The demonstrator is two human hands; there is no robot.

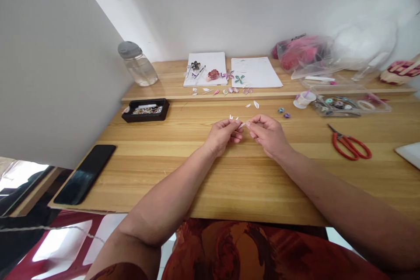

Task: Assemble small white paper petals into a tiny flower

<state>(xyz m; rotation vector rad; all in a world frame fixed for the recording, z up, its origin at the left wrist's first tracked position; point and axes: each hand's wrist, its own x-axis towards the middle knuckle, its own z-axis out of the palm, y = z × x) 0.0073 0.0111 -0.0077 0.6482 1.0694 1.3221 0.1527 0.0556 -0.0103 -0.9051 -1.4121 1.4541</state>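
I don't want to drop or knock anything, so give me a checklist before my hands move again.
1. Small pointed white piece at left hand's fingertips: ok.
2. Right hand touching that piece: cannot tell; its fingertips are very near.
3. Red-handled metal scissors clear of both hands: ok, lying to the right.
4. Flat black phone well in from the edge: not ok, it lies along the table's left edge.
5. Clear grey-lidded bottle standing: ok.

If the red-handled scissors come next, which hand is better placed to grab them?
Probably your right hand. The red-handled scissors lie on its side of the desk; your left hand is farther away. Both hands are at the small white piece, so the right may need freeing first.
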